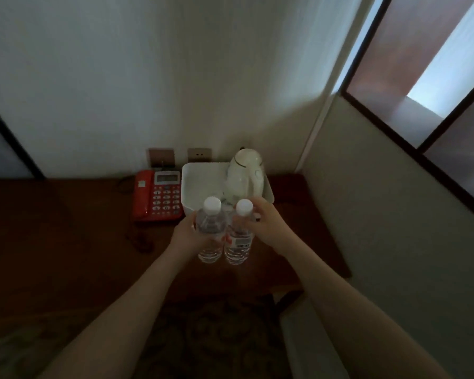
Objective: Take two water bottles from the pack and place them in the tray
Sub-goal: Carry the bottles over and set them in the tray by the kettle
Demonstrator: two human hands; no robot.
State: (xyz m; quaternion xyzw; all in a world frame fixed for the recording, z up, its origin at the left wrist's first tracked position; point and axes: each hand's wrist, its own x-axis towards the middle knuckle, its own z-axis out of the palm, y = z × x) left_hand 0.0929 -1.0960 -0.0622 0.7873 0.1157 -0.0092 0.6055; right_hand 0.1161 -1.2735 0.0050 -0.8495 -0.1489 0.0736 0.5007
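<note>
Two clear water bottles with white caps are held upright side by side above the dark wooden desk, just in front of the white tray (192, 181). My left hand (185, 233) grips the left bottle (210, 233) around its middle. My right hand (266, 221) is wrapped around the upper part of the right bottle (238, 242), which carries a red and white label. The tray stands against the wall with its front rim partly hidden behind the bottle caps. The pack is not in view.
A white electric kettle (244, 177) stands in the tray's right half. A red desk telephone (158, 195) sits left of the tray. Wall sockets (199, 154) are behind them. A wall closes the desk on the right; patterned carpet lies below.
</note>
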